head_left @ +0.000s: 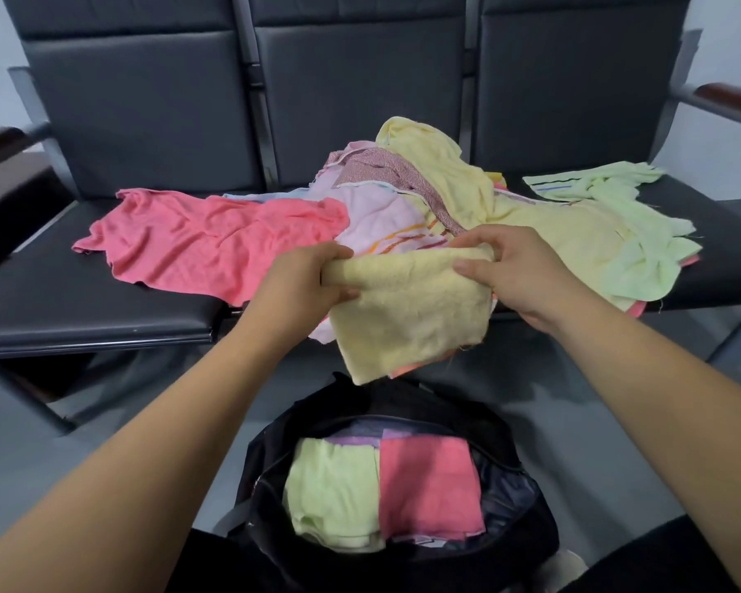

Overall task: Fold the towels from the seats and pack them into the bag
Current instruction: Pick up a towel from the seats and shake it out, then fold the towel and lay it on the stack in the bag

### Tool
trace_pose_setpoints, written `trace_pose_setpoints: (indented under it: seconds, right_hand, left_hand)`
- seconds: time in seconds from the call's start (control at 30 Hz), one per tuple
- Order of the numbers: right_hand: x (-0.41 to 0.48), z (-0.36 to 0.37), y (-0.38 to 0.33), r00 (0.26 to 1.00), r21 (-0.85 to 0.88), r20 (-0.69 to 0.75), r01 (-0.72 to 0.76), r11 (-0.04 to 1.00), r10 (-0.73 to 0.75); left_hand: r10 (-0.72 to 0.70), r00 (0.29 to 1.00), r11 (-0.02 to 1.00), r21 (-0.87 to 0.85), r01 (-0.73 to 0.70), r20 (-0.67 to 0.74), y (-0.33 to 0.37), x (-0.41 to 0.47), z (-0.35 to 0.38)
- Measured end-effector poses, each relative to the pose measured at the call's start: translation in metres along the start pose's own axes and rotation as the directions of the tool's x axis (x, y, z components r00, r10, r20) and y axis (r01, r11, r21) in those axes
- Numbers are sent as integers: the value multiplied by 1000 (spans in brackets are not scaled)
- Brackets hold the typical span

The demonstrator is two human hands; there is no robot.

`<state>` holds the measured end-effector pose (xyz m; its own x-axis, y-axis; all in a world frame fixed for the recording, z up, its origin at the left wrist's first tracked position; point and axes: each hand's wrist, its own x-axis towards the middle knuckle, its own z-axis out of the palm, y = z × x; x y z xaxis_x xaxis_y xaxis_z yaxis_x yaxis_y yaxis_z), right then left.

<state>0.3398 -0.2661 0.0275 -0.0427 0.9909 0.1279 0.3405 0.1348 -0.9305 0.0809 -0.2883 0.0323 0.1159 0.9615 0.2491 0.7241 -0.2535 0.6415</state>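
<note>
Head: towel [407,318], left hand [313,280], right hand [505,267]

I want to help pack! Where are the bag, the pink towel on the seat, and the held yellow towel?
bag [424,400]: head view, black far rim.
pink towel [197,241]: head view, crumpled middle.
yellow towel [407,318]: head view, hanging middle.
</note>
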Motion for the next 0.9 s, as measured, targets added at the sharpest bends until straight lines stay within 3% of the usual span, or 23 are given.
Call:
trace_pose_setpoints:
  seconds: [0.1,0.23,0.3,0.43,0.57,0.7,0.8,0.9]
  right_hand:
    - [-6,2,1,999,3,31,-31,1000,31]
    - [-20,3,10,970,85,218,-129,988,108]
    - [-26,5,22,970,16,197,-147,989,141]
    - [-37,12,59,989,-334,69,-100,937,130]
    - [-57,18,101,973,-339,100,-161,927,206]
    - [-81,25,147,878,-276,124,-417,866,462]
    - [-92,31,179,764,-243,195,-570,785,615]
    - [-95,34,205,669,-342,207,-634,694,714]
  left_hand:
    - [3,1000,998,59,-3,-8,1,-2,5]
    - [-27,999,997,72,24,29,-12,-3,10]
    - [-23,996,994,107,13,89,-20,-4,16]
    - [-23,977,976,215,-24,213,-36,-12,49]
    - [-51,943,979,204,-19,330,-57,-32,93]
    - [-147,821,984,169,63,551,-77,-57,131]
    - [-220,712,975,140,171,667,-92,-69,152]
    - [-269,642,960,143,241,719,-102,-71,172]
